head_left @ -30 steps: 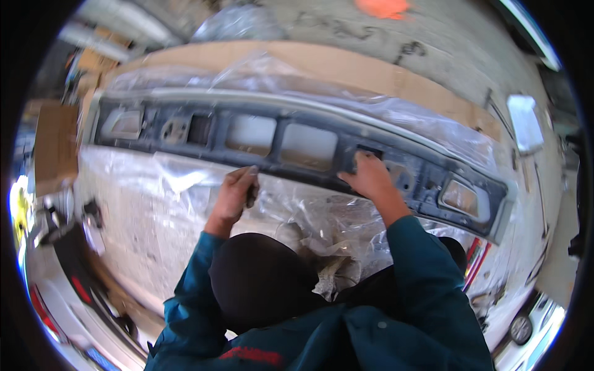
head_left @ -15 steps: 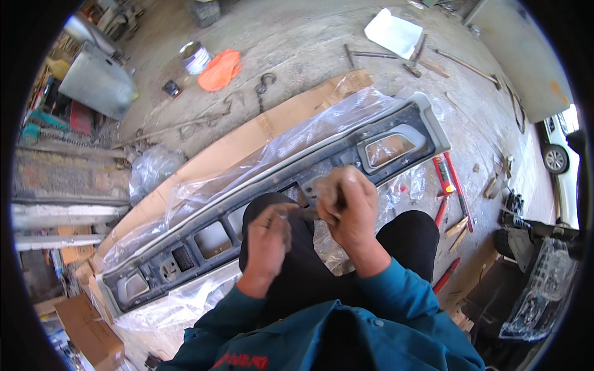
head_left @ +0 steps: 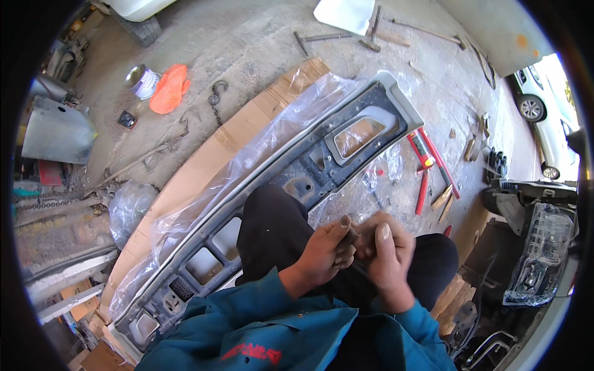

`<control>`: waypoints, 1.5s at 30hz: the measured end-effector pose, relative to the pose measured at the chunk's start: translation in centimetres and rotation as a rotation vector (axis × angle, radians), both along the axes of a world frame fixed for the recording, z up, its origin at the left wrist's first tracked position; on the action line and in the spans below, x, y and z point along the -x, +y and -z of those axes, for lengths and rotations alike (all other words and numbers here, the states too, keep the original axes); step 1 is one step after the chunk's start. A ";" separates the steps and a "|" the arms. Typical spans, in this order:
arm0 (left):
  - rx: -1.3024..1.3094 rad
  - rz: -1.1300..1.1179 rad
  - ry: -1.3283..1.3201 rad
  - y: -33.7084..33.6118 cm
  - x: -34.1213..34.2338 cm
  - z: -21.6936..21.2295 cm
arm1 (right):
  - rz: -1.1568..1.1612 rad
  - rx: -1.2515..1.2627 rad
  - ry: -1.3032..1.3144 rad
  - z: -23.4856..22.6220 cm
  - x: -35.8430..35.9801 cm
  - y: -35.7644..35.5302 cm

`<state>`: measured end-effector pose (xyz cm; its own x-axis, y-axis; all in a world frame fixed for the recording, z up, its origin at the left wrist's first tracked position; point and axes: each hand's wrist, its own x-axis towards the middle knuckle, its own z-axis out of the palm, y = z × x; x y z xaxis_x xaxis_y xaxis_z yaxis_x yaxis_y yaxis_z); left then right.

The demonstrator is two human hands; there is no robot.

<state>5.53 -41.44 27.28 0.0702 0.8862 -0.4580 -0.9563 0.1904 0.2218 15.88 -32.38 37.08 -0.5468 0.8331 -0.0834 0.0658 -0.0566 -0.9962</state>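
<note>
Fingers [head_left: 385, 236] of left hand [head_left: 320, 252] and right hand [head_left: 391, 256]: curling inward, close together; cannot tell if grasping anything. Two o'clock: concrete floor [head_left: 448, 68], stretching past end of long grey panel [head_left: 291, 170]. Ten o'clock: open tin [head_left: 146, 85], standing on floor, contents not showing clearly. Panel: lying aslant, near, toward ten o'clock from fingers.

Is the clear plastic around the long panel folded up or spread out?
Spread out, though wrinkled: clear plastic runs along the far edge of the long panel, overlapping the cardboard, and more shows beside the near edge.
</note>
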 end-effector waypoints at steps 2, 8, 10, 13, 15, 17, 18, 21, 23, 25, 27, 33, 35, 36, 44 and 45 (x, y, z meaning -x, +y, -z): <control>0.023 -0.012 0.042 1.5 1.2 1.8 | -0.097 -0.546 -0.204 -2.0 -2.6 3.5; 0.260 0.102 0.614 7.2 6.1 12.7 | 0.661 -0.105 -0.140 -0.1 -18.6 11.8; 0.328 0.095 0.559 8.6 6.9 16.4 | 0.700 -0.075 -0.528 6.8 -23.1 13.6; 0.390 0.222 0.912 10.8 7.0 21.5 | 0.379 -0.240 -1.266 25.2 -36.3 11.0; 0.395 0.283 1.334 10.0 8.1 24.0 | 0.308 0.058 -1.278 32.4 -33.9 6.0; 0.369 0.454 1.628 11.9 7.5 22.8 | 0.337 0.044 -1.361 36.8 -36.7 0.7; 0.375 0.510 1.837 12.5 8.1 22.8 | 0.344 0.033 -1.373 37.6 -36.2 -1.5; 0.518 0.734 2.031 13.3 10.4 22.5 | 0.395 0.018 -1.322 38.5 -34.9 -4.1; 0.540 0.917 2.053 13.4 11.0 21.6 | 0.422 -0.053 -1.302 39.6 -34.6 -4.8; 0.543 1.028 2.058 13.7 10.8 21.2 | 0.457 -0.043 -1.252 40.0 -35.3 -4.7; 0.597 0.997 2.079 13.6 10.8 21.2 | 0.453 -0.074 -1.244 39.7 -35.3 -4.1; 0.487 0.757 2.105 12.9 12.5 23.0 | 0.157 -0.225 -1.305 39.8 -38.9 -3.3; 0.394 0.599 2.109 12.1 13.2 24.6 | 0.162 -0.155 -1.324 38.9 -38.7 -2.0; 0.407 0.589 2.078 12.0 13.4 25.1 | 0.169 -0.113 -1.328 38.6 -38.4 -1.6; 0.406 0.647 2.068 10.7 12.4 25.0 | 0.089 -0.120 -1.350 36.9 -36.2 -0.7; 0.372 0.661 2.094 11.1 11.3 23.7 | 0.066 -0.121 -1.350 36.7 -36.2 -0.4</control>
<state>-5.75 -30.38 3.57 -0.4331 0.8316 -0.3477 0.7202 0.5513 0.4213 52.10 -32.80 0.34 -0.0568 0.8944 -0.4437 0.9875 -0.0151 -0.1569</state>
